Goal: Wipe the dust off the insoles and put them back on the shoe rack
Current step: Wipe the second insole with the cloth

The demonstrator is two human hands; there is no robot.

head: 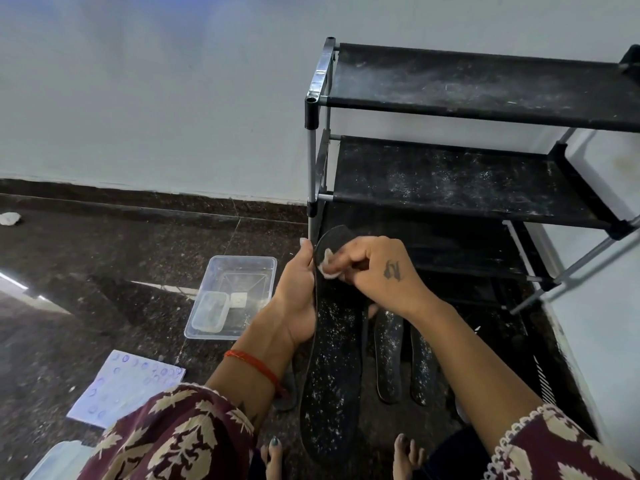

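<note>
A long black insole (332,368), speckled with white dust, stands on its heel end between my feet. My left hand (298,289) grips its left edge near the top. My right hand (374,268) presses a small white pad (327,266) against the insole's upper part, which looks clean there. Two more dusty black insoles (389,355) (422,365) lie flat on the floor just to the right. The black shoe rack (485,181) stands behind them, its fabric shelves dusty and bare.
A clear plastic tub (239,271) holding a smaller container (209,311) sits on the dark floor to the left. A printed sheet (128,386) lies nearer me. A crumpled white scrap (9,218) lies at far left. My bare toes (273,452) flank the insole's base.
</note>
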